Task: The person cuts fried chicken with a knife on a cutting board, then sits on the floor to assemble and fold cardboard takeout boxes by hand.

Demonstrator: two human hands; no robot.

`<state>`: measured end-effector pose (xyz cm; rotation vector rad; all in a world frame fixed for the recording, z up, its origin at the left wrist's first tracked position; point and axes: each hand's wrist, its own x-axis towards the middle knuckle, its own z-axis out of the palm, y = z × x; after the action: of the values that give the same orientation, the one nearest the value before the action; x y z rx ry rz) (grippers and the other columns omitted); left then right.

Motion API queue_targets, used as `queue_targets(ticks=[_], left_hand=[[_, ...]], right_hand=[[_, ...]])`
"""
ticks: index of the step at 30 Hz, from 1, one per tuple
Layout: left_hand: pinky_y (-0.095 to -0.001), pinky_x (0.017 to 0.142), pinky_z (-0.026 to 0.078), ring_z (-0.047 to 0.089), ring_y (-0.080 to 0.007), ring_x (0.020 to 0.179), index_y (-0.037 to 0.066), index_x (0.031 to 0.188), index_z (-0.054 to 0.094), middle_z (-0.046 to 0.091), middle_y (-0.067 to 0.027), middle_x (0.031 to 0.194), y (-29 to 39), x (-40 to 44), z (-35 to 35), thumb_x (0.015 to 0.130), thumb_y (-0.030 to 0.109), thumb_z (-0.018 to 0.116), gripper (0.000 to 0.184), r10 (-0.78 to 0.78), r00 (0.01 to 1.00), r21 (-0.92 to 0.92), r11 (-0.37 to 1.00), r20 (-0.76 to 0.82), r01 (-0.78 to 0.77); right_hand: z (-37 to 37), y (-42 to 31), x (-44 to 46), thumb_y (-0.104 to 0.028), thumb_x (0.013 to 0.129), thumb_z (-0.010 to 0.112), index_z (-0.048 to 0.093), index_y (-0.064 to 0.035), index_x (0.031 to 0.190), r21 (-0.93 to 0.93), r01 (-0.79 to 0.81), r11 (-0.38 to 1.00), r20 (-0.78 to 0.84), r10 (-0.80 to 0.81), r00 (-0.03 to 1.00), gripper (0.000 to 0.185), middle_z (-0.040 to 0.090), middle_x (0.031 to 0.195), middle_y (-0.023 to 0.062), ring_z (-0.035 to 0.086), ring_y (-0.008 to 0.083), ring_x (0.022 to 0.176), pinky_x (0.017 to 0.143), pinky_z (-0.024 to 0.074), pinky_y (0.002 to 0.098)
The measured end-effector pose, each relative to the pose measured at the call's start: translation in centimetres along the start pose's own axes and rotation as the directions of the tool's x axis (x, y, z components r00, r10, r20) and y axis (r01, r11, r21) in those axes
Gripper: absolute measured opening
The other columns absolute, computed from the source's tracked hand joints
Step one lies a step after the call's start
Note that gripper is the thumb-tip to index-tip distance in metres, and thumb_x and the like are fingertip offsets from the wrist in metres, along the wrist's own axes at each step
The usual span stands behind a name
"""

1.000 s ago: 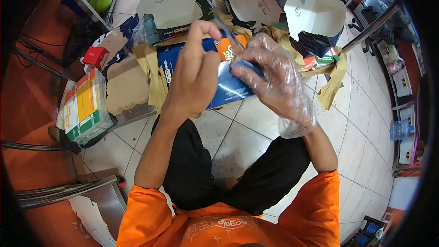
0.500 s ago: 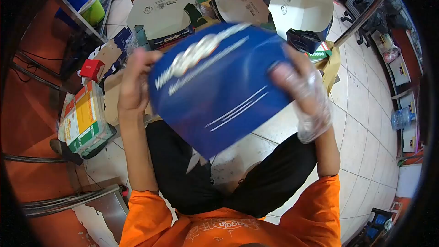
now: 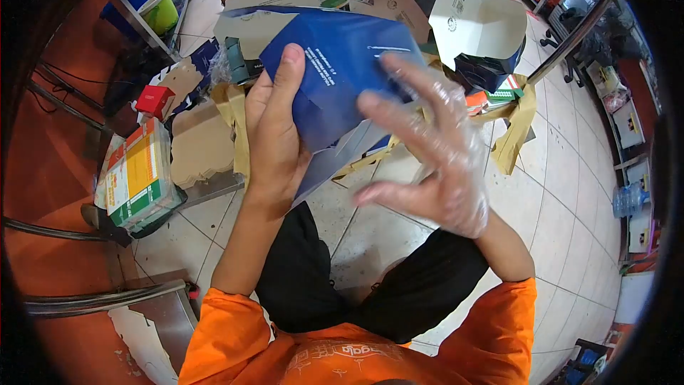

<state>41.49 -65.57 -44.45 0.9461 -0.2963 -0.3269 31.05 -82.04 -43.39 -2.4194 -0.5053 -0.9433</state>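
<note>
A blue printed cardboard food box (image 3: 331,64), partly folded, is up in front of me with white print on its side. My left hand (image 3: 274,128) grips its left edge, thumb lying on the blue face and the other fingers behind. A panel slants down from the box past my left wrist. My right hand (image 3: 434,157), in a clear plastic glove, is at the box's right side with fingers spread and blurred. Its fingertips overlap the blue face; whether they touch it I cannot tell.
Open box blanks with pale insides, one a half-formed box (image 3: 481,28), lie ahead. To the left are stacked brown cardboard (image 3: 203,144), a small red box (image 3: 154,101) and a plastic-wrapped pack (image 3: 139,175). Brown paper (image 3: 514,132) sits right, below a metal post (image 3: 570,39).
The blue cardboard has turned from a broad face toward me into a folded, tilted shape farther up. My right hand has come off its right edge and spread its fingers; my left hand moved inward.
</note>
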Motion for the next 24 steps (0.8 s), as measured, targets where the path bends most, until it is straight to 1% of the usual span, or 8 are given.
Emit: queue_targets(ticks=[3, 10, 13, 15, 19, 22, 23, 24], left_hand=[[-0.0294, 0.084, 0.054, 0.068, -0.0169, 0.093, 0.002, 0.118, 0.059, 0.068, -0.0099, 0.108, -0.8, -0.2, -0.4, 0.101, 0.047, 0.052, 0.049, -0.098, 0.989, -0.064, 0.994, -0.107, 0.091], [-0.0309, 0.081, 0.056, 0.068, -0.0174, 0.089, 0.003, 0.117, 0.061, 0.068, -0.0096, 0.106, -1.1, -1.2, 1.0, 0.104, 0.042, 0.046, 0.045, 0.042, 0.976, 0.003, 0.999, -0.213, -0.043], [-0.0297, 0.082, 0.055, 0.068, -0.0167, 0.088, 0.001, 0.118, 0.06, 0.068, -0.0101, 0.106, -1.5, -1.2, 1.1, 0.105, 0.036, 0.046, 0.039, 0.094, 0.994, -0.089, 0.991, -0.063, -0.099], [-0.032, 0.091, 0.052, 0.065, -0.0168, 0.099, 0.0, 0.12, 0.057, 0.066, -0.0117, 0.112, -1.5, -1.2, 0.2, 0.106, 0.026, 0.047, 0.032, 0.163, 0.966, -0.092, 0.985, 0.201, -0.147], [-0.0379, 0.093, 0.053, 0.066, -0.0206, 0.1, -0.001, 0.12, 0.056, 0.066, -0.0123, 0.113, -1.9, -0.9, -0.4, 0.105, 0.019, 0.049, 0.026, 0.315, 0.909, 0.089, 0.933, 0.271, -0.35], [-0.0382, 0.091, 0.054, 0.068, -0.0223, 0.098, 0.0, 0.121, 0.054, 0.067, -0.0109, 0.113, -1.3, -0.7, -0.2, 0.105, 0.017, 0.05, 0.024, 0.318, 0.911, -0.034, 0.947, 0.261, -0.32], [-0.0362, 0.087, 0.055, 0.069, -0.0208, 0.096, 0.0, 0.121, 0.053, 0.067, -0.0106, 0.111, -1.0, -0.6, -0.6, 0.104, 0.017, 0.051, 0.024, 0.286, 0.923, -0.071, 0.958, 0.258, -0.277], [-0.0362, 0.087, 0.055, 0.069, -0.0208, 0.096, 0.0, 0.121, 0.053, 0.067, -0.0106, 0.111, -0.7, -0.6, -0.7, 0.104, 0.017, 0.051, 0.024, 0.29, 0.923, -0.07, 0.957, 0.253, -0.282]], right_hand=[[1.3, -1.3, -0.4, -0.043, 0.062, 0.088, 0.066, -0.0129, 0.122, 0.041, -0.004, 0.999, -0.024, 0.005, 1.0, 0.071, 0.051, 0.14, 0.018, 0.05, 0.0383, 0.127, 0.104, 0.0401, 0.0486], [2.5, -1.9, -1.2, -0.035, 0.07, 0.084, 0.065, -0.0127, 0.111, -0.058, 0.056, 0.997, 0.043, -0.054, 0.998, 0.05, 0.052, 0.137, 0.0149, 0.053, 0.0389, 0.118, 0.097, 0.0437, 0.0493], [3.5, -0.8, -1.7, -0.027, 0.071, 0.087, 0.061, -0.0072, 0.121, -0.115, 0.131, 0.985, -0.069, -0.139, 0.988, 0.06, 0.052, 0.137, 0.0197, 0.052, 0.038, 0.126, 0.104, 0.04, 0.0496], [3.5, -0.1, -1.2, -0.021, 0.08, 0.078, 0.053, 0.0002, 0.131, 0.044, 0.099, 0.994, -0.319, -0.08, 0.944, 0.061, 0.049, 0.14, 0.0246, 0.05, 0.0412, 0.129, 0.106, 0.0399, 0.0485], [2.3, 0.4, -0.4, -0.014, 0.089, 0.067, 0.042, 0.006, 0.144, 0.305, 0.105, 0.947, -0.556, 0.088, 0.827, 0.064, 0.046, 0.143, 0.0288, 0.049, 0.0424, 0.13, 0.109, 0.0401, 0.0441], [-1.0, -1.2, 0.0, -0.013, 0.09, 0.064, 0.052, 0.0024, 0.139, 0.3, -0.285, 0.911, -0.201, 0.352, 0.914, 0.053, 0.048, 0.143, 0.0269, 0.053, 0.0407, 0.127, 0.105, 0.0441, 0.0427], [-0.9, 1.0, 0.1, -0.015, 0.089, 0.065, 0.058, -0.0003, 0.134, 0.236, -0.05, 0.971, -0.178, 0.093, 0.98, 0.048, 0.048, 0.143, 0.0256, 0.054, 0.0394, 0.126, 0.104, 0.046, 0.0423], [-1.1, 0.9, -0.2, -0.016, 0.086, 0.068, 0.062, -0.0028, 0.13, 0.265, -0.004, 0.964, -0.151, 0.046, 0.988, 0.046, 0.049, 0.143, 0.0249, 0.055, 0.0387, 0.125, 0.102, 0.0474, 0.0423]])
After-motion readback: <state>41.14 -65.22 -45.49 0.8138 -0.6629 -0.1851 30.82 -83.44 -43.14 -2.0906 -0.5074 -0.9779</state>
